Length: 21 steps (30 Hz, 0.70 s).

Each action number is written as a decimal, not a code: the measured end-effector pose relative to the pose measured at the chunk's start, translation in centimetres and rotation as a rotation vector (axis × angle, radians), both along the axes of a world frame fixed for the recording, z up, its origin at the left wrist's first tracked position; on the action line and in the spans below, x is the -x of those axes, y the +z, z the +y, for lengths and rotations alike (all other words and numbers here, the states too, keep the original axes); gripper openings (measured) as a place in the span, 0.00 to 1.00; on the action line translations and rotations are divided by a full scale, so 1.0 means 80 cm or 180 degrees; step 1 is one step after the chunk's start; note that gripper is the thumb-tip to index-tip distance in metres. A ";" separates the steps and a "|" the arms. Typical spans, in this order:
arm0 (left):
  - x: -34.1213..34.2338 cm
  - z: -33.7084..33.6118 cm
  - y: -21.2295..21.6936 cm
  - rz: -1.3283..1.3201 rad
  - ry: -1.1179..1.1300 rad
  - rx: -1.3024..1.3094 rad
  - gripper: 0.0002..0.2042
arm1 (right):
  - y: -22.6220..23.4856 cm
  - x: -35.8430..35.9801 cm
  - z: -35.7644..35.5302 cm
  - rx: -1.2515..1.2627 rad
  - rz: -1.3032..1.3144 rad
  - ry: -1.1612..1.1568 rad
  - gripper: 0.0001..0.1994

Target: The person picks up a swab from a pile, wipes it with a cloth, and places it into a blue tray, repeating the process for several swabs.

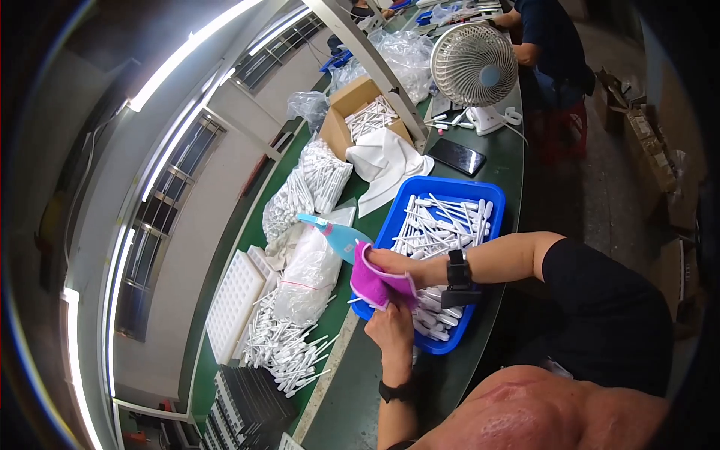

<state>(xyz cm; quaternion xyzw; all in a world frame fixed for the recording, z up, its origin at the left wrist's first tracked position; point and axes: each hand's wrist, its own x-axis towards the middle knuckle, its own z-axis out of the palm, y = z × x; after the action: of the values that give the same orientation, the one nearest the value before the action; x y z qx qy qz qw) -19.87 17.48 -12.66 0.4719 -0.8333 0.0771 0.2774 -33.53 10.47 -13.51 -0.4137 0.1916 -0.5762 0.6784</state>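
Fingers (397, 313) of left hand (390, 331) and right hand (397, 265) curl closed on magenta cloth (371, 286); blue tray (450, 186) beneath.

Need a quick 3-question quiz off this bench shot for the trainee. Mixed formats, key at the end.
1. What does the right hand hold? A) a screwdriver B) a magenta cloth C) a glass jar
2. True or false: the cardboard box on the bench is taped shut.
3. Fill in: the dark phone lies between the blue tray and the ____.

Key:
1. B.
2. False: the cardboard box stands open, with white sticks showing inside.
3. Fan.
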 end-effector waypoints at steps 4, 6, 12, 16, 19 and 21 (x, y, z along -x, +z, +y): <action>-0.019 0.003 0.051 0.1372 -0.0541 -0.0320 0.11 | 0.009 0.004 0.003 -0.0149 -0.0007 0.0558 0.15; -0.024 -0.004 0.057 0.2319 -0.0614 -0.0336 0.10 | 0.015 0.008 0.010 0.0003 0.0667 0.0929 0.17; -0.032 -0.027 0.049 0.3607 -0.0468 -0.1285 0.09 | 0.023 -0.002 0.026 0.0582 0.1806 0.0867 0.20; -0.034 -0.030 0.045 0.3994 -0.0622 -0.1832 0.08 | 0.022 0.000 0.021 0.0900 0.2089 0.1032 0.20; -0.039 -0.036 0.039 0.4191 -0.0743 -0.1913 0.08 | 0.021 -0.003 0.020 0.1074 0.2098 0.1180 0.19; -0.045 -0.041 0.038 0.4257 -0.0839 -0.1669 0.09 | 0.026 -0.005 0.029 0.0662 0.1960 0.1092 0.19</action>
<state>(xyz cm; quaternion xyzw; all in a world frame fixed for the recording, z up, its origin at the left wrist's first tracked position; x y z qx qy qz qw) -16.27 14.17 -9.62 0.3647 -0.5267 -0.4638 0.6119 -33.09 12.82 -11.44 -0.6605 0.2551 -0.3189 0.6300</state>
